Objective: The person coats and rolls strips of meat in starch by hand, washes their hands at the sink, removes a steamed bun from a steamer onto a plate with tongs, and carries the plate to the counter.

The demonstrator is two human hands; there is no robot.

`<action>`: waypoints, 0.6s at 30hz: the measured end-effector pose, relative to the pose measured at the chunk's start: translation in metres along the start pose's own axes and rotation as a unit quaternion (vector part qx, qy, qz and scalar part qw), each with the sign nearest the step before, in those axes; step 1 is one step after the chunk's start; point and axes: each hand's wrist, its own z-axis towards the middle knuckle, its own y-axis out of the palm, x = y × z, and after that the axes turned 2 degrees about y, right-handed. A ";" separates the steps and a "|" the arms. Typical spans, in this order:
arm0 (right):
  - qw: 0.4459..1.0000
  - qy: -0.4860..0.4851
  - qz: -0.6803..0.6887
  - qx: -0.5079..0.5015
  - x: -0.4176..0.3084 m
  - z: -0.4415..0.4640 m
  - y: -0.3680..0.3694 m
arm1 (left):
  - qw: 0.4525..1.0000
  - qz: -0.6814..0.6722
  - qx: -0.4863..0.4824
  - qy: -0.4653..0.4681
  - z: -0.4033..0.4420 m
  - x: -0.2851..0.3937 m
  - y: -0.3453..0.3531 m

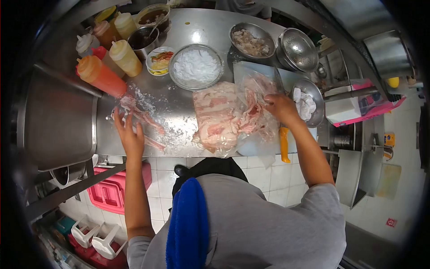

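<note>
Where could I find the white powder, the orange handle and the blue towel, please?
White powder [196,65]: head view, middle of the heap in the bowl.
Orange handle [284,145]: head view, about midway along its length.
Blue towel [188,224]: head view, middle of its visible length.

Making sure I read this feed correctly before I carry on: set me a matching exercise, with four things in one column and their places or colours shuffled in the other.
Things:
1. Left hand
2. Right hand
3. Towel
4. Knife-like handle

Places or colours:
A. Blue, lying against the grey shirt
B. Beside the raw meat strips
C. Yellow-orange, at the counter's near edge
D. At the clear plastic bag with meat inside

Right pairs: 1-B, 2-D, 3-A, 4-C
</note>
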 end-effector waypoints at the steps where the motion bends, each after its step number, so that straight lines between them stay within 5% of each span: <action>1: 0.999 0.022 -0.014 0.033 -0.005 -0.007 0.012 | 0.999 -0.035 -0.012 -0.010 0.001 0.010 0.000; 4: 0.995 0.035 0.009 0.088 0.006 -0.010 0.027 | 0.998 -0.061 -0.017 -0.013 0.010 0.040 0.001; 13: 0.988 0.022 0.151 0.034 0.019 -0.003 -0.025 | 0.983 -0.179 -0.049 -0.002 0.026 0.086 0.010; 18: 0.920 -0.051 0.384 -0.066 0.033 0.013 -0.057 | 0.959 -0.270 -0.082 -0.017 0.030 0.114 0.025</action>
